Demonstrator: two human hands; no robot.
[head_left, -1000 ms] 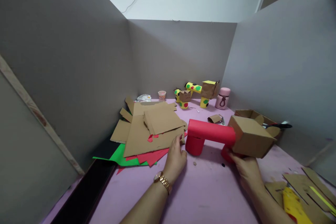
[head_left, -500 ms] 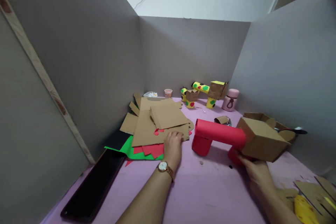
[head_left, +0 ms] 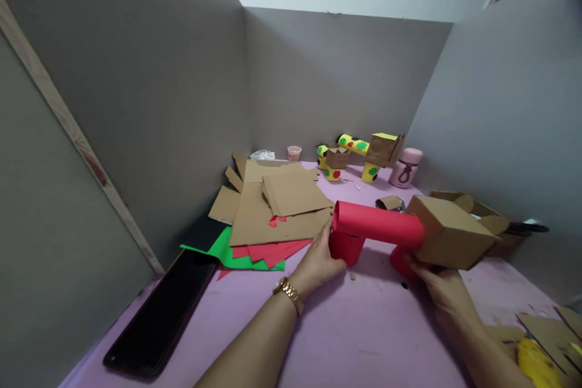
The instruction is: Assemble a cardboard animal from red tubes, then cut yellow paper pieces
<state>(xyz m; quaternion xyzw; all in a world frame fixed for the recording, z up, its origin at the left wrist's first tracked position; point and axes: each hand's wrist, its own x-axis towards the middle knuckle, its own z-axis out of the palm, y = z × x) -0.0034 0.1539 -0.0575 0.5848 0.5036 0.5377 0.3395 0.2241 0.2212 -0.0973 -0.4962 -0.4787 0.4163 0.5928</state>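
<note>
Your left hand [head_left: 321,263] holds one end of the red tube toy [head_left: 379,222]; your right hand [head_left: 444,291] grips the other, under its cardboard box [head_left: 452,236]; the toy is beside the cardboard sheets [head_left: 295,193] on the counter [head_left: 364,333].

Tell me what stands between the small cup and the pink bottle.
In the head view, a small spotted yellow figure and a larger spotted figure.

Single head-worn view, looking forward and down across pink table [head_left: 373,333], back partition [head_left: 336,79] farthest
</note>
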